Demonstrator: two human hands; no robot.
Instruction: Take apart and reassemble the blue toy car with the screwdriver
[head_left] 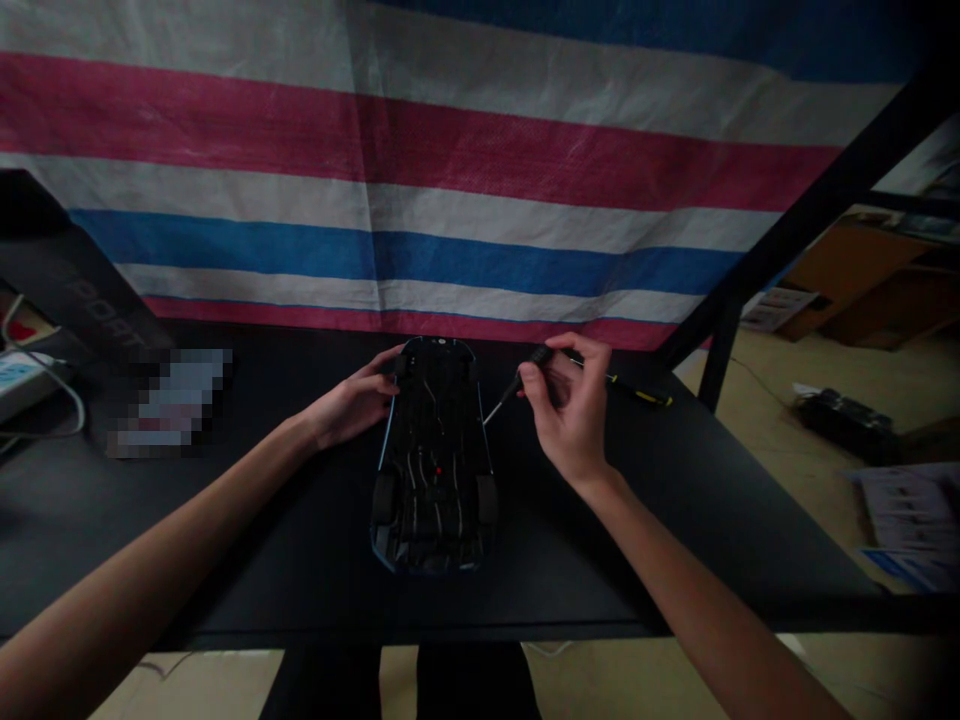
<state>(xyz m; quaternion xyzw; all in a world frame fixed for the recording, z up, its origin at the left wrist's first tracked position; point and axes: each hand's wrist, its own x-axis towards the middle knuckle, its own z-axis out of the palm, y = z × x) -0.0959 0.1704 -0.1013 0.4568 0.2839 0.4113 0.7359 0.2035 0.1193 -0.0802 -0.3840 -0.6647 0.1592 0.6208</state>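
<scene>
A toy car lies upside down on the black table, its dark underside with wheels facing up and a blue edge of body showing. My left hand grips the car's far left side, the fingers partly hidden behind it. Between thumb and fingers, my right hand holds a screwdriver with a dark handle. Its thin metal shaft slants down to the left toward the car's right side; whether the tip touches the car I cannot tell.
A yellow-and-black tool lies behind my right hand. On the left are a pixelated flat object, a dark box and a white power strip with a cable. A striped sheet closes off the back; a black frame post rises at right.
</scene>
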